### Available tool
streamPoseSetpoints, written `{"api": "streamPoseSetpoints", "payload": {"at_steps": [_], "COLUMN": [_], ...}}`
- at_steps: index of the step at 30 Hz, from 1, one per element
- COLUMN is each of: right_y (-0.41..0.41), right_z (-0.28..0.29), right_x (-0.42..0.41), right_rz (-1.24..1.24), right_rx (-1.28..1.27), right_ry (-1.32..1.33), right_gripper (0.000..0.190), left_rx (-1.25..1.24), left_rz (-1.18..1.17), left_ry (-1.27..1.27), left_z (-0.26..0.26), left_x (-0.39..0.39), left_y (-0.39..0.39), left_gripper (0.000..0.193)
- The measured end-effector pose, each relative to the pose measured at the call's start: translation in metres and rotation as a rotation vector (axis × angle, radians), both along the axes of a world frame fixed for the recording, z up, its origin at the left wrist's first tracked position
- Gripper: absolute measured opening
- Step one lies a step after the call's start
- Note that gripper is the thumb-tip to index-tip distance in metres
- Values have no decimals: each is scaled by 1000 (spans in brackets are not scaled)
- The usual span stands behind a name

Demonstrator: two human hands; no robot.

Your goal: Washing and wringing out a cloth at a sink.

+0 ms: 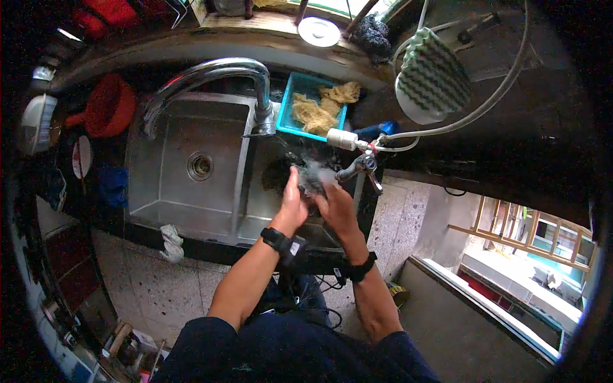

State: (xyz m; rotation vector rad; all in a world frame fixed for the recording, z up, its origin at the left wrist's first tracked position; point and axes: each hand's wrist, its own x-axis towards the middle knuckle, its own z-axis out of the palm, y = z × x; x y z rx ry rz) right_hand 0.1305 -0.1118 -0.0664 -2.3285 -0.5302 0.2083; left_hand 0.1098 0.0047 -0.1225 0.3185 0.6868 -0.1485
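Both hands are over the right basin [256, 220] of a stainless steel double sink, close together beneath the small metal tap [354, 168]. Around the fingers is a blurred, greyish-white patch [312, 178], with water splashing outward from it. Whether this is only water or also a wet object cannot be made out. My left hand [293, 203] has its thumb side turned up at the left of the blur. My right hand [339, 208] is bent around its right side, nearest the tap spout. The blur hides most of the fingertips. Something dark lies in the basin behind the hands.
A chrome gooseneck faucet [230, 64] arches over the left basin [191, 143]. Behind the right basin sits a turquoise basket [287, 107] with tan fibrous scrubbers [313, 112]. A red dipper [111, 107] stands left; a crumpled cloth [171, 243] hangs on the front edge. A white hose [488, 105] loops at right.
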Motion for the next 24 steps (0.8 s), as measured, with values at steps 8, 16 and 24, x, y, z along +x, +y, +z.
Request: {"api": "streamPoseSetpoints", "payload": {"at_steps": [8,16,24], "right_y": [26,32,-7], "right_z": [13,-3,-35], "right_x": [-11,5,32], "right_rz": [-191,-276,-429], "right_rx": [-26,-46,-238], "right_ry": [69,-66,220], "right_gripper": [35,29,37], "left_rx": [122,-153,85], "left_rz": [-26,-1,45], "left_ry": [188,92,-80], "left_z": [3,-9,22], "left_x": [-20,-13,-5], "left_y": [-5,-2,-4], "left_gripper": [41,25,27]}}
